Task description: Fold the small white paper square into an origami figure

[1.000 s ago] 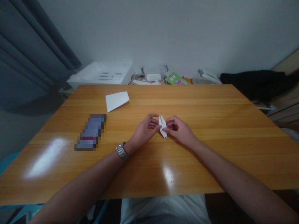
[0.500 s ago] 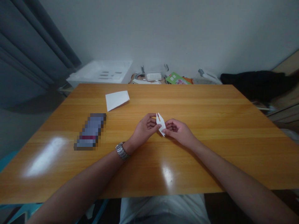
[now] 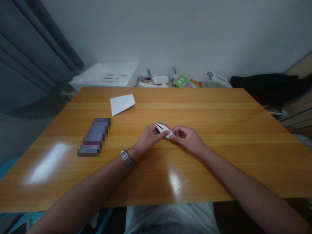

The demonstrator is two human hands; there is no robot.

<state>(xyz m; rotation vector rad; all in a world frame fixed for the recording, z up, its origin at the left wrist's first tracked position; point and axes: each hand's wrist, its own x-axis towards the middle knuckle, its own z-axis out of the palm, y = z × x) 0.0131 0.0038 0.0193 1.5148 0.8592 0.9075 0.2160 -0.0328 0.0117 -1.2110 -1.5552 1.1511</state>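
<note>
A small white folded paper piece (image 3: 163, 129) with a slit at its pointed end is held between both my hands over the middle of the wooden table (image 3: 219, 130). My left hand (image 3: 149, 138), with a metal watch on the wrist, pinches its left side. My right hand (image 3: 187, 137) pinches its right end with curled fingers. The piece lies tilted, its split tip pointing up and to the left.
A white folded sheet (image 3: 122, 104) lies further back on the left. A blurred dark flat object (image 3: 94, 137) rests left of my hands. Behind the table stand a white box (image 3: 104, 76), assorted clutter (image 3: 170, 81) and dark cloth (image 3: 265, 84).
The paper piece has turned from nearly upright to lying over to the left, and both hands have shifted slightly with it.
</note>
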